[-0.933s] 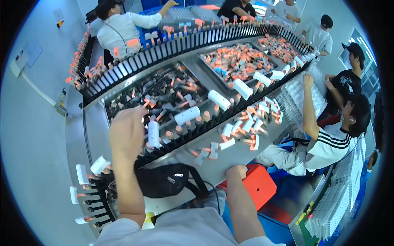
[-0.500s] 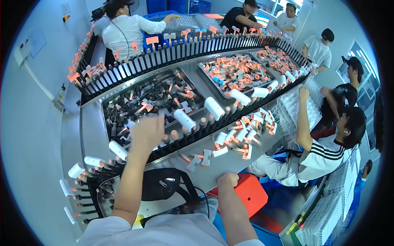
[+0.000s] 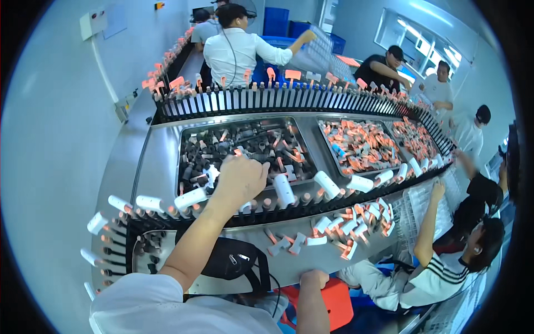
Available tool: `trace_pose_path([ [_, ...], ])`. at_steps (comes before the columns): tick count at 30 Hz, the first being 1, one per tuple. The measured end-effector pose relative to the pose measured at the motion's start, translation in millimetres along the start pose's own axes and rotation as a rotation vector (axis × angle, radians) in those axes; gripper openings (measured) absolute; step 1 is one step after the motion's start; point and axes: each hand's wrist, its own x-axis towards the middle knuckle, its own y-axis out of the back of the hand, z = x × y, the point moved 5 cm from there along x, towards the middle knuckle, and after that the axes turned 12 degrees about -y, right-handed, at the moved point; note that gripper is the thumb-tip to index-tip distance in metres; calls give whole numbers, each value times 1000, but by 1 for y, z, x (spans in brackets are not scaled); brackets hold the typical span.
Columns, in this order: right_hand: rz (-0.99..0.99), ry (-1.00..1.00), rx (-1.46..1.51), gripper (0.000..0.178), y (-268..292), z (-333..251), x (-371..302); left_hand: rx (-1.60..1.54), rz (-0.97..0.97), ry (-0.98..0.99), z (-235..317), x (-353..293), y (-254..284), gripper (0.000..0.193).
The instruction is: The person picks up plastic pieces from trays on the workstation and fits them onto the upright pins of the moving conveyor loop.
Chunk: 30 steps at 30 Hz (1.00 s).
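Note:
My left hand [image 3: 242, 179] is closed, knuckles up, over the near edge of a steel tray [image 3: 183, 146] heaped with dark and orange parts. Its fingertips are hidden, so whatever they may hold does not show. Under that wrist runs a curved row of upright black holders, several carrying white-headed pieces [image 3: 284, 191] on orange stems. A white piece [image 3: 190, 199] sits just left of my forearm. My right hand [image 3: 315, 278] rests as a fist at the table's front edge, beside a red stool [image 3: 337, 306].
Loose white-and-orange pieces [image 3: 349, 227] lie in a pile on the near tabletop [image 3: 278, 259]. A black bag [image 3: 225, 259] lies under my left forearm. Two trays of orange parts [image 3: 361, 146] are farther right. A co-worker [image 3: 445, 261] sits to my right; others stand around the line.
The view has swung, so the trays and holders appear farther right. My left hand has reached slightly farther over the tray. My right fist stays at the table edge. A far co-worker has raised a clear sheet.

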Motion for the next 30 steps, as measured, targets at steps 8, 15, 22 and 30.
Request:
trace_pose_path([
  [8, -34, 91, -47, 35, 5, 2, -3, -107, 33, -45, 34, 0, 0, 40],
  [15, 3, 10, 47, 34, 9, 5, -8, -296, 442, -123, 47, 8, 70, 42],
  [22, -38, -18, 100, 36, 4, 3, 5, 20, 153, -44, 45, 7, -10, 44],
  [30, -90, -39, 150, 37, -1, 5, -5, -18, 312, -49, 56, 8, -24, 45],
])
